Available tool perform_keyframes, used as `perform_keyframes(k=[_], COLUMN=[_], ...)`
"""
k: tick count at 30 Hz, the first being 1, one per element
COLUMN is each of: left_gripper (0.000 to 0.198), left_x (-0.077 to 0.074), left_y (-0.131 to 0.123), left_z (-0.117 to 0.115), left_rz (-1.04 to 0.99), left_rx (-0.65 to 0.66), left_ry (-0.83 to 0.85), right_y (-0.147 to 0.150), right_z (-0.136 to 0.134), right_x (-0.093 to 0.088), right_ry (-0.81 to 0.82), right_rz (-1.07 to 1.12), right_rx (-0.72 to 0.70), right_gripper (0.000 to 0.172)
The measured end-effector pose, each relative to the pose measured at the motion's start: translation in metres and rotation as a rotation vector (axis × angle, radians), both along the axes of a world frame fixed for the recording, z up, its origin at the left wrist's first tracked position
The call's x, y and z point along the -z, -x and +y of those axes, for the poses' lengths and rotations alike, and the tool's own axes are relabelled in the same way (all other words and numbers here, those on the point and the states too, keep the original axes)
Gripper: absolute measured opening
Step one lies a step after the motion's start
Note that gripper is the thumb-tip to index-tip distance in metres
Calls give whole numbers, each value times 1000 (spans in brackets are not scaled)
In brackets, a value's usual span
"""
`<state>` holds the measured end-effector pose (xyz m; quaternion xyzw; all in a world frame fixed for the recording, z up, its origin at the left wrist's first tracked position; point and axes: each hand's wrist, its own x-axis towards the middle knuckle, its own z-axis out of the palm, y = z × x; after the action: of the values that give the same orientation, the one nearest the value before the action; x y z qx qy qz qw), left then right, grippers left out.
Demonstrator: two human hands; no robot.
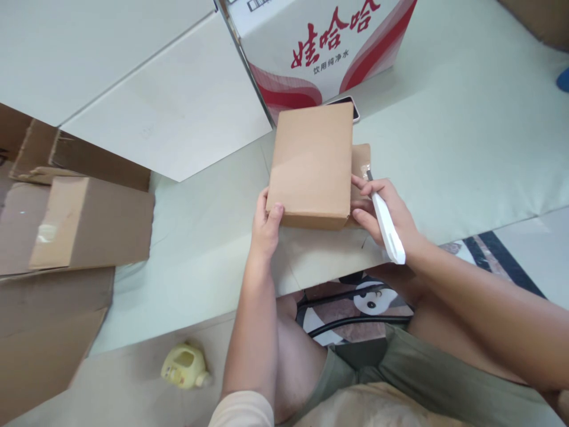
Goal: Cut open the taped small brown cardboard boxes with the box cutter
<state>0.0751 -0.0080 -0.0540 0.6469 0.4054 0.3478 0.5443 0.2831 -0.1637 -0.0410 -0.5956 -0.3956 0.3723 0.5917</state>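
The person's shorts (pixel 400 367) and bare knees fill the bottom edge, with a pale sleeve (pixel 242 412) lowest of all. To the left of the knee a small yellow toy (pixel 184 366) lies on the floor.

Both forearms reach forward to a brown box (pixel 311 166) that sits on a pale green mat (pixel 466 148), straight ahead of the person. The left hand (pixel 265 228) clasps the box's near left corner: the thumb lies on top, and the fingers are hidden against the side. The right hand (pixel 386 210) is closed round a white knife (pixel 387 231), pinching it between thumb and fingers. Its short blade points away from the person, at the flap (pixel 361 163) that sticks out on the box's right side. The right fingertips touch that side of the box.

Just behind the box a phone (pixel 352 105) peeks out, and behind that stands a white carton (pixel 320 47) with red print. Flattened cardboard (pixel 89 222) lies well apart at the left. A panda rug (pixel 368 296) shows under the right wrist.
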Motion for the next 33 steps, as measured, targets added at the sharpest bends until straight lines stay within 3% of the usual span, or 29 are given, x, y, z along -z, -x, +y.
perform_keyframes(k=[33], left_gripper=[82], left_x=[2], left_y=[1], left_z=[1], left_rz=[19], left_rx=[4], left_ry=[-25], right_y=[0], right_z=[0], right_x=[-3], right_ry=[17], right_rz=[0], right_rx=[1], right_gripper=[33])
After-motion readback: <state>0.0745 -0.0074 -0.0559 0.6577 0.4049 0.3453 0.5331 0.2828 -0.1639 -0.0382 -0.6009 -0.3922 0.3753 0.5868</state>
